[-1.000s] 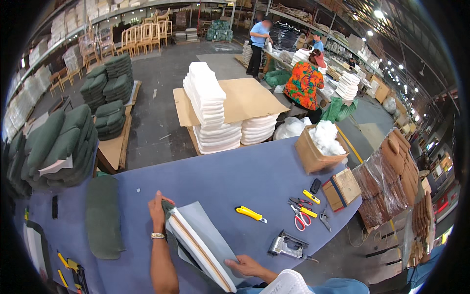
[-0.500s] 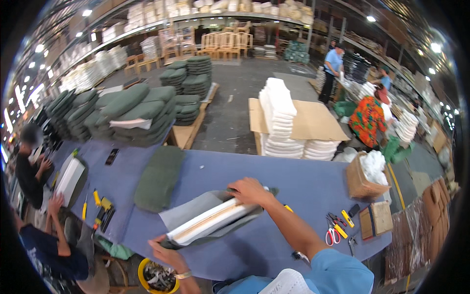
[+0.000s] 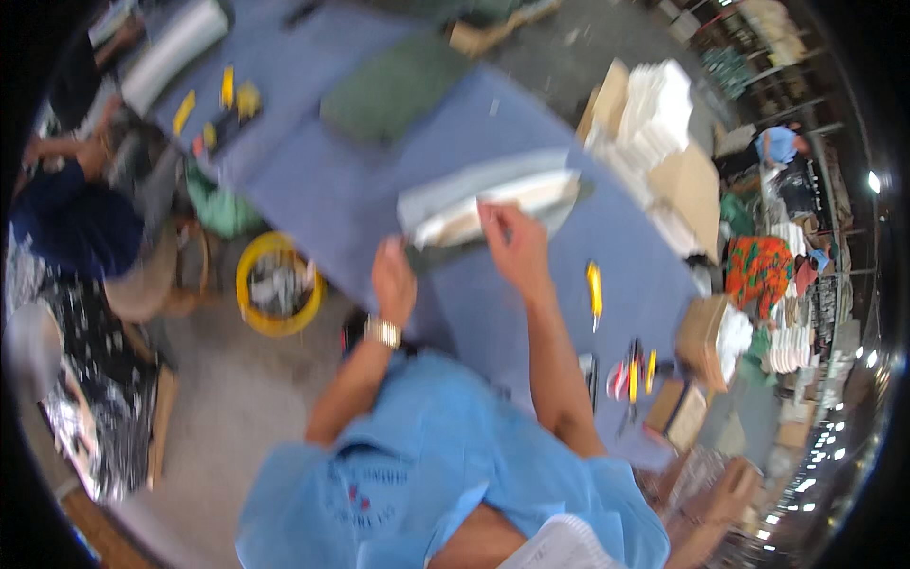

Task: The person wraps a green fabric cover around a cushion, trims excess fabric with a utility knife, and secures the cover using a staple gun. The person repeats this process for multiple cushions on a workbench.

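A long cushion with a white core and a tan strip lies on the blue-covered table, its dark green and grey cover spread open around it. At its near left end, my left hand has its fingers closed at the cover's corner, though motion blur softens the detail. Over the middle of the cushion, my right hand is curled with thumb and fingers together; whatever they pinch is too blurred to make out. Farther back rests a flat dark green cushion.
To the right lie a yellow cutter, red-handled scissors and a small box. A yellow tub of scraps stands below the table's edge. Yellow tools lie at the left, near a seated co-worker.
The view has swung and tilted down, bringing my torso in. My right hand has left the cushion's far end and is now over its middle; my left stays by the near end.
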A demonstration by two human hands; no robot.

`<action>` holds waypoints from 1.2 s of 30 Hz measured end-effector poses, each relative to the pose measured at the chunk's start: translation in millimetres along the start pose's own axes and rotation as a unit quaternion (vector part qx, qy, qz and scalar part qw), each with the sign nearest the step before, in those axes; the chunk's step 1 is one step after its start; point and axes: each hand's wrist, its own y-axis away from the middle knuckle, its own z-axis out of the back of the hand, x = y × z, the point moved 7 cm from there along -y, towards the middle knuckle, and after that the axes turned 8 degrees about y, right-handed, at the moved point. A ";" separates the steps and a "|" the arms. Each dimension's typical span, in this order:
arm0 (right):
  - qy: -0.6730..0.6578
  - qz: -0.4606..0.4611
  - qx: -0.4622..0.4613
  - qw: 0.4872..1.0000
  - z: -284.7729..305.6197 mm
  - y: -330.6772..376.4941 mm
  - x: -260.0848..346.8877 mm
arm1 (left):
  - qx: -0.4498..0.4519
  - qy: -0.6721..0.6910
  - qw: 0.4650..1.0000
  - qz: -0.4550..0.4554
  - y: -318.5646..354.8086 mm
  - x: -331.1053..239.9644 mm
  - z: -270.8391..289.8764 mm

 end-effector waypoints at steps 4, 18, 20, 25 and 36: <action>0.011 -0.059 0.056 0.997 -30.5 24.8 23.7 | 0.072 0.028 0.997 0.004 -4.6 -15.7 -0.5; 0.075 -0.129 0.001 0.989 -79.3 58.3 8.9 | 0.179 0.031 0.978 -0.101 -10.9 -36.2 32.8; 0.026 -0.169 -0.021 0.985 -82.0 66.3 -3.0 | 0.202 0.021 0.972 -0.114 -9.9 -41.9 33.4; 0.054 -0.197 -0.041 0.978 -82.2 56.6 28.4 | 0.245 0.006 0.965 -0.087 -15.2 -39.1 24.3; -0.044 -0.248 -0.105 0.962 -102.1 63.0 -5.6 | 0.281 -0.021 0.951 -0.123 -29.7 -39.9 15.4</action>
